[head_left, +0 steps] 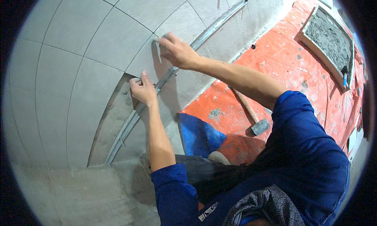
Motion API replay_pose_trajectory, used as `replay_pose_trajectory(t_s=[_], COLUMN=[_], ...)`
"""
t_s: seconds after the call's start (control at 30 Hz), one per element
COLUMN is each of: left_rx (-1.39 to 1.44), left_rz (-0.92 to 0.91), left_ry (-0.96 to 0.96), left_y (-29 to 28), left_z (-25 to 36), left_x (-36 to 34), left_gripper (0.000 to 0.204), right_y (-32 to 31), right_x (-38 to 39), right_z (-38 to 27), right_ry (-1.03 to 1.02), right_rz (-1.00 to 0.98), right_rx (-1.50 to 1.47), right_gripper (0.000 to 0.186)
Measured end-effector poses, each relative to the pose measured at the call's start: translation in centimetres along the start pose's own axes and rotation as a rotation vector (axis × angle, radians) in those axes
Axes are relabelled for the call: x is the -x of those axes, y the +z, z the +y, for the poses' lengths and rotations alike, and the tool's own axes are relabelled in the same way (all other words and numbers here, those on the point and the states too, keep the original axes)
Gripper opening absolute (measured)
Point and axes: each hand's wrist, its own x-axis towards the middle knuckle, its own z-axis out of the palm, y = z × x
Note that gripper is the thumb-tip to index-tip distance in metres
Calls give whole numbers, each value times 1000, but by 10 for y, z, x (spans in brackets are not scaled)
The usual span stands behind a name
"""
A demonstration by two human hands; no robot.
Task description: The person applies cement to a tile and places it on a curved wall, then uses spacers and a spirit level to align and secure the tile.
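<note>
My left hand is at the lower edge of the grey wall tiles, beside the corner of an untiled gap. Its fingers are drawn together, the thumb raised; whatever they pinch is hidden. Further up and to the right, my right hand has bent fingers against the tile face near a joint. A thin pale sliver shows by its fingertips, too small to name. Just below both hands a metal rail runs slantwise along the wall, under the tile row.
On the orange sheet lies a mallet with a wooden handle. A shallow tray of wet grey mortar stands at the far right, a blue-handled tool at its edge. Blue sheeting lies near my knee.
</note>
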Motion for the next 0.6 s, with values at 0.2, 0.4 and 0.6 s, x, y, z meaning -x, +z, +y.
replay_pose_trajectory(t_s=[0.2, 0.4, 0.6], left_rx=[-26, 62, -428], left_rz=[12, -60, -34], left_ry=[45, -59, 103], left_y=[3, -8, -31], left_z=[-5, 8, 26], left_x=[-1, 0, 1], left_gripper=[47, 47, 46], right_y=[2, 6, 14], right_x=[39, 34, 36], right_z=[6, 12, 6], right_ry=[78, 38, 32], right_rz=[-226, -212, -131], right_rx=[160, 201, 269], right_gripper=[65, 70, 71])
